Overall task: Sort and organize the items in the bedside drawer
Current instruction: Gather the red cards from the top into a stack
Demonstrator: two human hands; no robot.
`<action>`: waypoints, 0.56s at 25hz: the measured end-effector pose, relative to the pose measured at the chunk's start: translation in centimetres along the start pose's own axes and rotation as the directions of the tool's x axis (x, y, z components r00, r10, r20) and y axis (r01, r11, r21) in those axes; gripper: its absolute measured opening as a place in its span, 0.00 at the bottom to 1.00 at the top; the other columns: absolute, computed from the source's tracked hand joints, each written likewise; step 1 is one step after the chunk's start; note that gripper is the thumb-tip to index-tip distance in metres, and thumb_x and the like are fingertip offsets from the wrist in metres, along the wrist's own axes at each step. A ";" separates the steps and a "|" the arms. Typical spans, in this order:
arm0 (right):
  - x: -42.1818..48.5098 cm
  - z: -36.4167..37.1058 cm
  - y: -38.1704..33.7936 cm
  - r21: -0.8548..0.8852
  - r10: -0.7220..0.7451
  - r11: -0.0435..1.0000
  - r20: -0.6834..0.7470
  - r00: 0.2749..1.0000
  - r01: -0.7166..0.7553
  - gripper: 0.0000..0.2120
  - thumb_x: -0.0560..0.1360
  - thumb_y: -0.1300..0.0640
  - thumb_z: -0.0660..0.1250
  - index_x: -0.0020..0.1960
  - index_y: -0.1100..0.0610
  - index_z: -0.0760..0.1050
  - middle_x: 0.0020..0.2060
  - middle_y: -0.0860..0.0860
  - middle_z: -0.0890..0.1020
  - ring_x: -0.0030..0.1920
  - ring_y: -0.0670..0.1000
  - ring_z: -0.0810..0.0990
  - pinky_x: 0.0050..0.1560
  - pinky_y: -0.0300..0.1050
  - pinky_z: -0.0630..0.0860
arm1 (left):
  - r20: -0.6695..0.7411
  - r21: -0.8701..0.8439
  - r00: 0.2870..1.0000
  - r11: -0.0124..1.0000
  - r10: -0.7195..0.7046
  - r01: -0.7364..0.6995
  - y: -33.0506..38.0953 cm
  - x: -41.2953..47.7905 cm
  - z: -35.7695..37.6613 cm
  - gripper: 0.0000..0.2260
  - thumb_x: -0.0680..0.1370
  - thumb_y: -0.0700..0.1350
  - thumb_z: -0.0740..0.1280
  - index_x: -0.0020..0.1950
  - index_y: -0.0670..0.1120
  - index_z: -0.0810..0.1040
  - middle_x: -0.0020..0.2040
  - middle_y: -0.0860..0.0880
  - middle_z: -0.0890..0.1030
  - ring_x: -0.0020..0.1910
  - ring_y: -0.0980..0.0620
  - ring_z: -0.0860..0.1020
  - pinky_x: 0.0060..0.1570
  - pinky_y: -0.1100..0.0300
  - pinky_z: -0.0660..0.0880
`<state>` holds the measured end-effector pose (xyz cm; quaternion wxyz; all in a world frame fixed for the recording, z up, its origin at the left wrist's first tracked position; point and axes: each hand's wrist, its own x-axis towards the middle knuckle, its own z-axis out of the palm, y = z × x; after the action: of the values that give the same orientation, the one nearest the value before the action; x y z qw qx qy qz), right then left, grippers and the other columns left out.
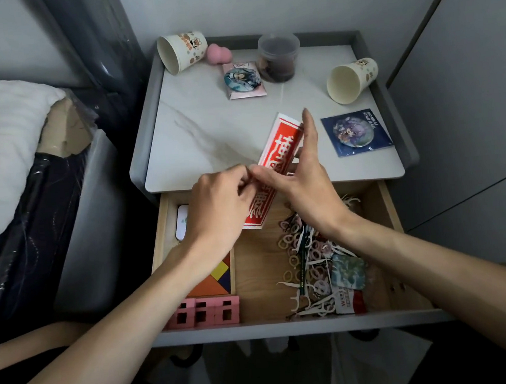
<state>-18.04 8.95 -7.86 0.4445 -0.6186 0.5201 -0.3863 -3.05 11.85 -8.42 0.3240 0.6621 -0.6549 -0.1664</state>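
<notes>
Now left hand (216, 208), right hand (304, 184) fingers (309, 127) pinch red packet (282, 141).

Behind the drawer (389, 210) is the worktop (209, 128). On it lie a left cup (181, 52), a jar (278, 58) and a right cup (352, 80). In the drawer, blocks (204, 314) sit front left and little rings (293, 249) lie right. The bed (2, 137) is left of the drawer.
</notes>
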 end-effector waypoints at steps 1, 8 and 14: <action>-0.1 -0.3 0.0 0.023 0.027 0.999 0.027 0.999 -0.028 0.50 0.73 0.49 0.74 0.79 0.47 0.41 0.54 0.41 0.78 0.51 0.42 0.82 0.55 0.41 0.79 | 0.030 -0.101 0.995 0.990 -0.096 0.099 -0.4 0.2 -0.4 0.04 0.77 0.44 0.71 0.45 0.45 0.82 0.41 0.49 0.85 0.39 0.49 0.84 0.39 0.52 0.81; -1.4 -0.8 1.0 -0.018 0.154 0.988 0.170 0.973 -0.153 0.07 0.77 0.56 0.69 0.50 0.60 0.80 0.45 0.51 0.86 0.46 0.51 0.86 0.52 0.54 0.82 | 0.455 -0.428 0.843 0.759 -0.288 0.490 -1.6 -0.5 -3.3 0.04 0.78 0.43 0.70 0.47 0.43 0.82 0.44 0.48 0.86 0.43 0.50 0.85 0.43 0.56 0.83; -4.8 -0.4 3.6 -0.456 0.322 0.880 0.375 0.869 -0.130 0.04 0.77 0.54 0.69 0.51 0.52 0.80 0.43 0.42 0.84 0.41 0.38 0.83 0.42 0.32 0.77 | 0.150 0.579 0.904 0.777 -0.401 0.249 -4.8 -1.4 -6.5 0.11 0.80 0.51 0.59 0.57 0.49 0.77 0.56 0.44 0.80 0.54 0.39 0.78 0.46 0.51 0.68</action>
<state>-20.28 13.40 -11.26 0.4509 -0.7031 0.5465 -0.0603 4.63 14.24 -7.02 -0.0029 0.8021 -0.5864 -0.1132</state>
